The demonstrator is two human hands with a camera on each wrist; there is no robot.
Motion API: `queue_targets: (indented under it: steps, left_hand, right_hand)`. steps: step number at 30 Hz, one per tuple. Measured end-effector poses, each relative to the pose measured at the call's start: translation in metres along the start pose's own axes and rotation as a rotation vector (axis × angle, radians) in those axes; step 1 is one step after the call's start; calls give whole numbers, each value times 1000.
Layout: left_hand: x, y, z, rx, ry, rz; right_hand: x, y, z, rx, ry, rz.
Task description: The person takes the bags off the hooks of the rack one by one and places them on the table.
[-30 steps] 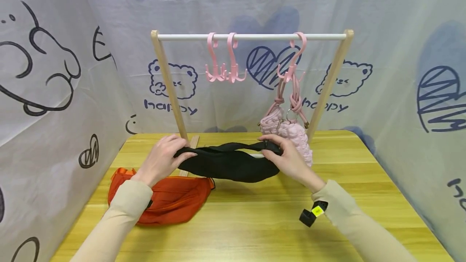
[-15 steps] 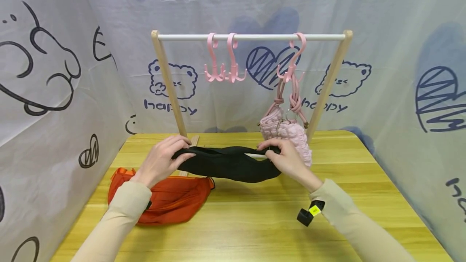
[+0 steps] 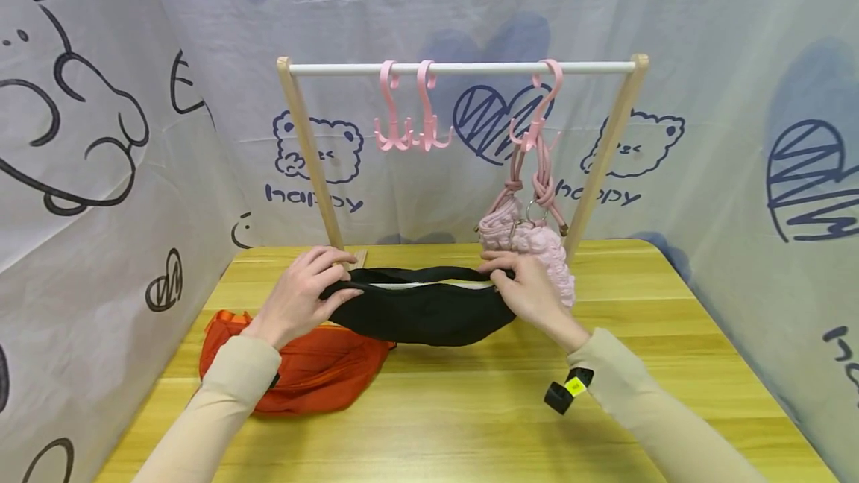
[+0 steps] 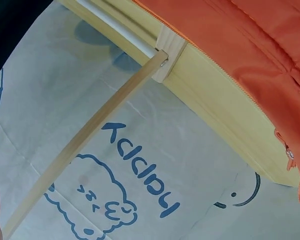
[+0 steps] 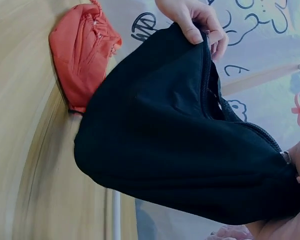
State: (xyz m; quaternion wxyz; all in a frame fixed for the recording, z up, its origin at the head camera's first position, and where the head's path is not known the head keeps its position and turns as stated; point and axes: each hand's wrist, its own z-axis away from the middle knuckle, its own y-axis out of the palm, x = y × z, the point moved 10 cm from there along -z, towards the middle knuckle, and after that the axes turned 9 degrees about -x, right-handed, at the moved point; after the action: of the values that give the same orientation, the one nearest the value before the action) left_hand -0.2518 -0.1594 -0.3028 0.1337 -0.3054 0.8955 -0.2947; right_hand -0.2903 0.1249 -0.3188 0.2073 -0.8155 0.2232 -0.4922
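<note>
A black waist bag (image 3: 423, 314) is stretched sideways above the table, in the middle of the head view. My left hand (image 3: 305, 289) pinches its left end between thumb and fingers; my right hand (image 3: 526, 289) grips the right end. Behind the bag's top edge runs a black strap (image 3: 429, 273), with a gap between them. In the right wrist view a zipper (image 5: 206, 87) follows the top edge, its metal pull (image 5: 286, 157) close to my right hand. The bag hides part of an orange waist bag (image 3: 322, 371) lying on the table under my left forearm.
A wooden rack with a white rail (image 3: 483, 68) stands at the back. Two pink hooks (image 3: 426, 106) hang left of centre, and a third pink hook (image 3: 537, 106) bears a pink knitted bag (image 3: 537, 244). Patterned cloth (image 3: 403, 13) surrounds the wooden table (image 3: 470, 423).
The gap between strap and black bag has widened, showing more of the white lower bar through it. The bag's lower edge sags slightly further down. Both hands keep their hold nearly in place.
</note>
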Motion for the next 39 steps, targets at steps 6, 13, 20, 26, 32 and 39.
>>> queue_targets:
  steps: [6,13,20,26,32,39]
  left_hand:
    - [3,1,3,4,-18,2]
    - [9,-2,2,-24,-115,60]
    - [22,0,9,23,-292,81]
    - [35,0,15,24,-481,218]
    - [43,0,18,-17,-595,305]
    - [47,4,20,-73,-673,395]
  right_hand:
    - [4,8,1,87,-61,87]
    - [11,18,8,233,-141,138]
    - [6,22,17,333,-168,74]
    - [3,22,24,319,-142,-221]
    - [9,21,30,214,-199,-521]
    - [10,30,38,155,-192,-766]
